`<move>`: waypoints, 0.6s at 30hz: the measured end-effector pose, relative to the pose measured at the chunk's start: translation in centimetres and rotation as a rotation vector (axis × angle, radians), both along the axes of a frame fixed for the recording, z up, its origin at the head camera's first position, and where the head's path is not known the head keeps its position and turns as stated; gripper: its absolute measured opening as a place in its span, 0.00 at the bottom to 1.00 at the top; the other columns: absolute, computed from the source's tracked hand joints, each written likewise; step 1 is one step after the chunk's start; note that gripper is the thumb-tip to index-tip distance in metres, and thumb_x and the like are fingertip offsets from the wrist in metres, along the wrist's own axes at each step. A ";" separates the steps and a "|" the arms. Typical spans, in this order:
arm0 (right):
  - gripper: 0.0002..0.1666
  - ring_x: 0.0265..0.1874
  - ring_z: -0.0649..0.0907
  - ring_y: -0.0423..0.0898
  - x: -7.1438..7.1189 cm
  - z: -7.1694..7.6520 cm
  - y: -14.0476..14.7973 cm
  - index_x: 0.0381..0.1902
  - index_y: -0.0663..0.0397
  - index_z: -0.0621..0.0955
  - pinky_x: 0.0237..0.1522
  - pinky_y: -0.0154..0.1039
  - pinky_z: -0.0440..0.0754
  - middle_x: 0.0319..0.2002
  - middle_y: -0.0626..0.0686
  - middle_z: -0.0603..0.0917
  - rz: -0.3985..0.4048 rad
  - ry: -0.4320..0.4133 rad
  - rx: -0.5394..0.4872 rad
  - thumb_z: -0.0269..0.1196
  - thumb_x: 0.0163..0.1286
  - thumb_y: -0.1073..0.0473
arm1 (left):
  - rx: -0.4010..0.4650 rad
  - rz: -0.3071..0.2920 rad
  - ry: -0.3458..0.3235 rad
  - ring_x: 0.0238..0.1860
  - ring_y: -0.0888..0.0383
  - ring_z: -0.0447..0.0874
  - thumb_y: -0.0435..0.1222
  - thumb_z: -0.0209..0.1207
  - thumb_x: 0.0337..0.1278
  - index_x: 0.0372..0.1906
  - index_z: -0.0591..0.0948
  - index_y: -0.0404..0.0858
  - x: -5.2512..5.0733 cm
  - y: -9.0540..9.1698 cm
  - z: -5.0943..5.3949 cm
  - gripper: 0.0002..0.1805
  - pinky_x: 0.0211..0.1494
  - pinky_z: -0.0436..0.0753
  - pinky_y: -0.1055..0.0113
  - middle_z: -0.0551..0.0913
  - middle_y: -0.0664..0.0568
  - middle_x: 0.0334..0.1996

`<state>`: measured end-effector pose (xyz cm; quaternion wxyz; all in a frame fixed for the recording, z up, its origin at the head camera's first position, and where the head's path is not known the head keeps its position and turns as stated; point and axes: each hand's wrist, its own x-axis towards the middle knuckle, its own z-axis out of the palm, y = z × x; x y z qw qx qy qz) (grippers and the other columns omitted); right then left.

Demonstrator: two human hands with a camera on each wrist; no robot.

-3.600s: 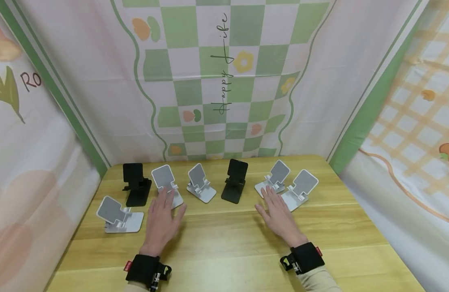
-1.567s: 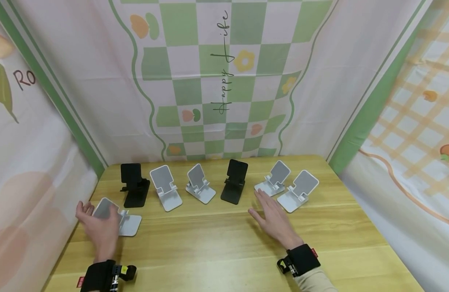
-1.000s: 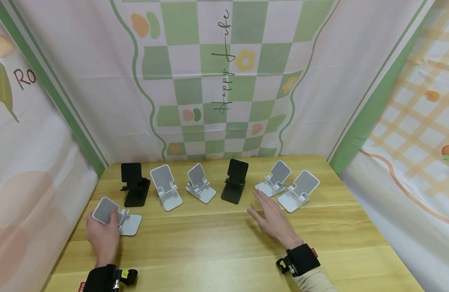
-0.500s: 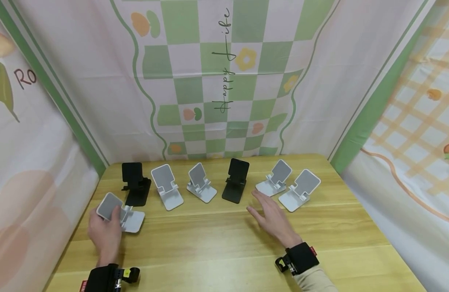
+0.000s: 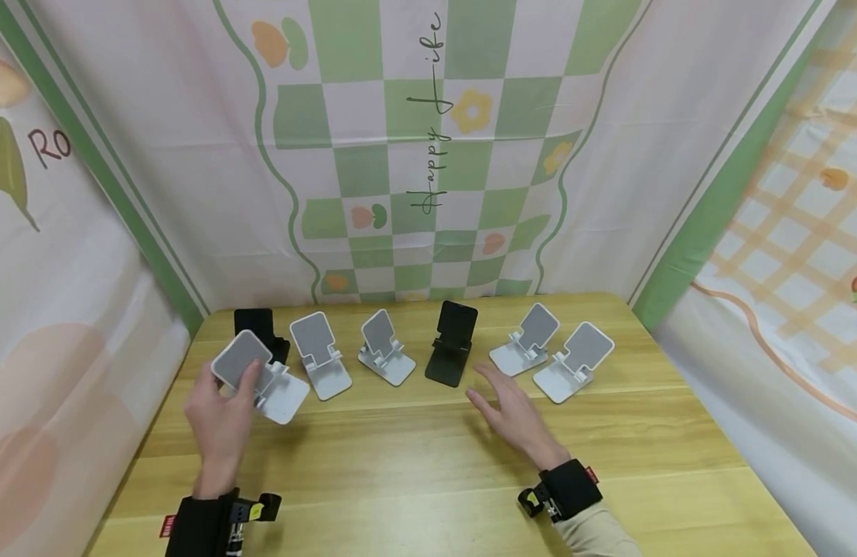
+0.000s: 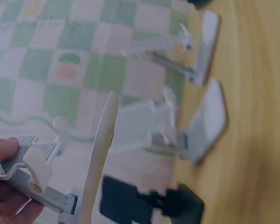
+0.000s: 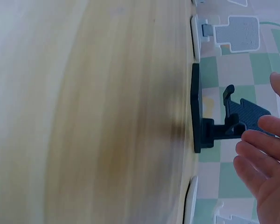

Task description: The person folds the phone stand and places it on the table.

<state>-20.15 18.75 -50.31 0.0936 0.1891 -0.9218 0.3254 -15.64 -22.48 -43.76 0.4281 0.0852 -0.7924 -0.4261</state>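
My left hand (image 5: 223, 429) grips a white phone stand (image 5: 284, 396) by its grey-padded plate, thumb on the pad and fingers behind it. The stand is lifted off the table and tilted, partly covering a black phone stand (image 5: 254, 323) at the back left. In the left wrist view the held stand's base (image 6: 99, 158) shows edge-on beside the fingers. My right hand (image 5: 515, 418) hovers with fingers extended, holding nothing, just in front of a second black phone stand (image 5: 451, 344) and a white phone stand (image 5: 515, 357).
Along the back of the wooden table (image 5: 414, 480) stand more white phone stands: one left of centre (image 5: 320, 356), a smaller one (image 5: 387, 360), and one at the far right (image 5: 573, 363). A checked cloth (image 5: 428, 170) hangs behind, and cloth walls rise at both sides.
My left hand moved left from near another white stand, took hold of the leftmost white phone stand, then lifted it up and to the right. My right hand shifted slightly left.
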 end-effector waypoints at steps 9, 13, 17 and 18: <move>0.33 0.64 0.79 0.64 -0.2 0.3 -1.3 0.73 0.62 0.72 0.63 0.59 0.79 0.70 0.66 0.74 0.018 -0.100 -0.151 0.59 0.80 0.47 | -0.115 -0.187 0.117 0.37 0.49 0.88 0.21 0.73 0.49 0.50 0.80 0.20 -0.6 3.0 1.2 0.21 0.42 0.73 0.91 0.87 0.30 0.40; 0.32 0.65 0.78 0.62 -0.5 0.5 -2.3 0.73 0.65 0.71 0.64 0.55 0.80 0.70 0.65 0.75 0.055 -0.194 -0.274 0.57 0.81 0.49 | -0.099 -0.266 0.124 0.41 0.37 0.88 0.20 0.73 0.48 0.50 0.80 0.19 -0.8 4.5 1.3 0.22 0.47 0.74 0.90 0.87 0.29 0.42; 0.31 0.66 0.79 0.60 -0.6 0.7 -3.2 0.73 0.66 0.70 0.66 0.54 0.78 0.69 0.65 0.77 0.075 -0.301 -0.388 0.52 0.84 0.49 | -0.067 -0.366 0.107 0.42 0.38 0.89 0.20 0.73 0.48 0.50 0.80 0.21 -1.0 6.4 1.3 0.21 0.47 0.79 0.86 0.87 0.31 0.43; 0.31 0.66 0.79 0.61 -0.7 0.8 -3.4 0.74 0.66 0.69 0.66 0.54 0.78 0.68 0.66 0.76 0.088 -0.335 -0.431 0.51 0.85 0.49 | -0.066 -0.390 0.103 0.42 0.38 0.89 0.21 0.73 0.49 0.49 0.81 0.21 -1.1 6.9 1.3 0.21 0.47 0.80 0.84 0.88 0.32 0.43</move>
